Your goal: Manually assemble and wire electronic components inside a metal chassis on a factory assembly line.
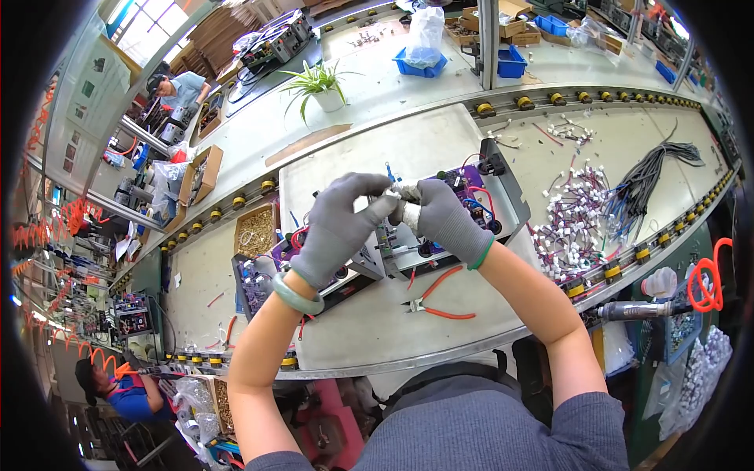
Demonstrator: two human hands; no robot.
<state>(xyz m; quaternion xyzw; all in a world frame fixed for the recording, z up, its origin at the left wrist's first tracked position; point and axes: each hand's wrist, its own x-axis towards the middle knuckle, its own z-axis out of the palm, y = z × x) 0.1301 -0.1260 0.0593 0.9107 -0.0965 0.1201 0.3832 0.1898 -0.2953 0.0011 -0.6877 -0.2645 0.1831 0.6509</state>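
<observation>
The gloved left hand [338, 228] and right hand [453, 220] meet with bent fingers, gripping what I cannot tell, over the open metal case [514, 207] with purple circuit boards [473, 177], which lies under the nearer right hand, its long side slanting away rightward.

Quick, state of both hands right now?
Left hand: fingers bent inward; grip or contents can't be told.
Right hand: fingers curled; grip can't be told either.

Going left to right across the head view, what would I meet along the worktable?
Open box of brass-coloured bits, left hand, right hand, pile of white connectors, bundle of dark cables.
</observation>
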